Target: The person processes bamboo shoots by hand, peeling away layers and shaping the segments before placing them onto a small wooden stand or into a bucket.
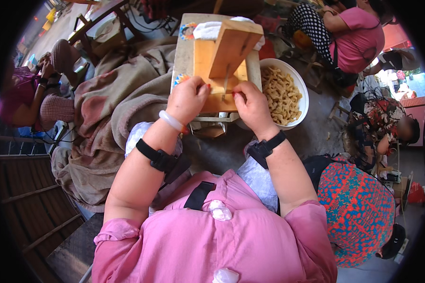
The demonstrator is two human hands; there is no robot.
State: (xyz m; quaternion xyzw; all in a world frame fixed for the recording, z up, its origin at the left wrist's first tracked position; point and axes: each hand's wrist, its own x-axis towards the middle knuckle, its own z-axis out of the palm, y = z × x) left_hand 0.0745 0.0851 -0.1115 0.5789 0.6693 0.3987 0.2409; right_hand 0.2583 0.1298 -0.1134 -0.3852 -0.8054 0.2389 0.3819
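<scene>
My left hand (188, 96) is at the near left edge of a flat wooden board (202, 60), thumb and forefinger close together. Opposite it, my right hand (252, 102) has its fingertips bent inward by the board's near right part. Whether either hand pinches something small cannot be made out. Above the board slants a thick wooden block (235, 47), with a thin, pale strip or rod (226, 83) below it, between my hands. A folded white cloth (207, 30) lies behind. The board rests on a small, worn table (184, 53) with colourful stickers.
A white tub (305, 95) of tan, twisted pieces (281, 95), seemingly food, stands right of the table. Brown blankets (127, 85) are heaped at left. People sit nearby: one in pink (357, 39), one in a patterned top (354, 212) close at right, another at far left (21, 95).
</scene>
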